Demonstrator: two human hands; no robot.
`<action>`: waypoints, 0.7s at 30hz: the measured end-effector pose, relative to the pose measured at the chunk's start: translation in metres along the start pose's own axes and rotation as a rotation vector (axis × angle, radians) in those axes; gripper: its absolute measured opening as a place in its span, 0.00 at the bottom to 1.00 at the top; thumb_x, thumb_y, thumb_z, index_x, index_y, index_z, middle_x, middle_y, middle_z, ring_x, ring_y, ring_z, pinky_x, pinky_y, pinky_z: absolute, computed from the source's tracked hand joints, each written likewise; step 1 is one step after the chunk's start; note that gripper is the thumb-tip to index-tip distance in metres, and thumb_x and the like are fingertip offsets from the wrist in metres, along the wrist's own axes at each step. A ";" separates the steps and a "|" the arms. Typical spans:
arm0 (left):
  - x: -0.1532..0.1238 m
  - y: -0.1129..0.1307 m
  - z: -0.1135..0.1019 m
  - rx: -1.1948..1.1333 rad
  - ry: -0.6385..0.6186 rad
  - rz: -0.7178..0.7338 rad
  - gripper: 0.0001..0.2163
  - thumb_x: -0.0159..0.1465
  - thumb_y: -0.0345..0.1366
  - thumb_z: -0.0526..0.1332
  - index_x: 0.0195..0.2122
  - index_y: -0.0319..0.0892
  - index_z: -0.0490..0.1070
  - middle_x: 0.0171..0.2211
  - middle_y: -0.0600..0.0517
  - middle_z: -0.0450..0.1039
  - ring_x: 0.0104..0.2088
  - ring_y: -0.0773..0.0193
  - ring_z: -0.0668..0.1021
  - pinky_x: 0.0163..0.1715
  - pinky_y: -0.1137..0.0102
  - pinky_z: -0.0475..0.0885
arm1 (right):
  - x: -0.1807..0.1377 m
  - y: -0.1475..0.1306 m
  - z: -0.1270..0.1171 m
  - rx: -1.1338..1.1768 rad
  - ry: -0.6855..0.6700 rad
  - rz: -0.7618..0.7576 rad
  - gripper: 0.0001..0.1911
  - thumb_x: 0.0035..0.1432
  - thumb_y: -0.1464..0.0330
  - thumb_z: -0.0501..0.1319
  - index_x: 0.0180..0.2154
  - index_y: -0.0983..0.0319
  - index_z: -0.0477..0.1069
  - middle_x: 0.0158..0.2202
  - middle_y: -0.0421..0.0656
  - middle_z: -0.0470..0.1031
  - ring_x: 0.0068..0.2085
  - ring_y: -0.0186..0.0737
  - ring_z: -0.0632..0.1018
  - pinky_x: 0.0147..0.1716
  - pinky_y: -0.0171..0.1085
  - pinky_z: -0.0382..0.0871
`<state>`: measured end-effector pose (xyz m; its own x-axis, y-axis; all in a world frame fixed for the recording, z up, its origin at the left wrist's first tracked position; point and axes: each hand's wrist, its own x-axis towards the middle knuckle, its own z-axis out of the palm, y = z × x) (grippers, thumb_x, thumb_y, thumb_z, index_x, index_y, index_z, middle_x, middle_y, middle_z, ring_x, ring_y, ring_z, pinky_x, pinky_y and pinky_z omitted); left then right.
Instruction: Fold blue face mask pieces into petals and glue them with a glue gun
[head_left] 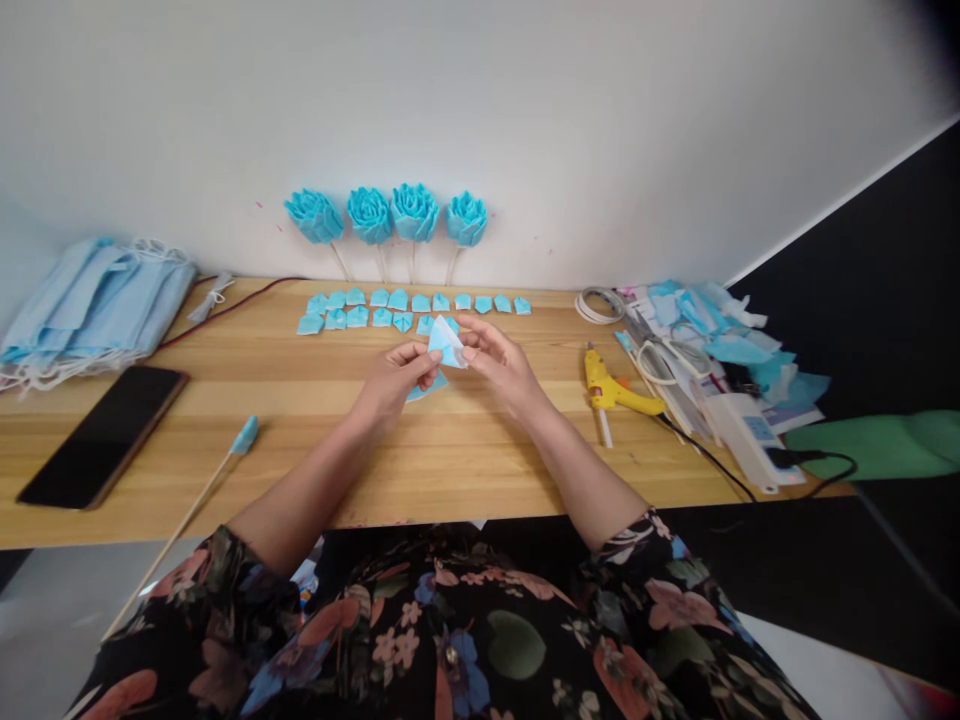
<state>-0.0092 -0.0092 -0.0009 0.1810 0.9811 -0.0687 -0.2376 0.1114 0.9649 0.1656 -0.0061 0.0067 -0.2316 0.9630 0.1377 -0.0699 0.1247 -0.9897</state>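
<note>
A small folded piece of blue-and-white fabric [446, 342] with a pointed top is held up between my two hands. My left hand [397, 378] pinches its lower left side with thumb and fingers. On its right edge, my right hand [499, 360] grips with the thumb in front and fingers behind. Another blue fabric piece [427, 388] lies on the table just below, partly hidden by my left hand. Beyond my hands, two rows of small folded blue petals [382, 317] lie on the wooden table [480, 470].
Several blue fabric roses [370, 215] on sticks lean on the wall. At left are stacked face masks [97, 300], a phone [103, 437] and a blue-tipped stick [187, 515]. At right are a yellow glue gun [615, 393], scissors [673, 360], fabric scraps [720, 320] and a power strip [750, 440].
</note>
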 end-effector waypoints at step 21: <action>0.000 -0.003 0.001 0.202 0.010 0.037 0.13 0.53 0.45 0.69 0.28 0.40 0.75 0.21 0.56 0.69 0.22 0.72 0.66 0.25 0.74 0.62 | 0.001 0.014 0.000 -0.059 -0.042 -0.074 0.24 0.54 0.64 0.65 0.53 0.59 0.69 0.35 0.39 0.76 0.37 0.39 0.76 0.42 0.39 0.70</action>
<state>-0.0080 -0.0099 -0.0037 0.1657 0.9856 -0.0338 -0.0471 0.0422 0.9980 0.1639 -0.0033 -0.0068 -0.2687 0.9400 0.2103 -0.0310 0.2098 -0.9772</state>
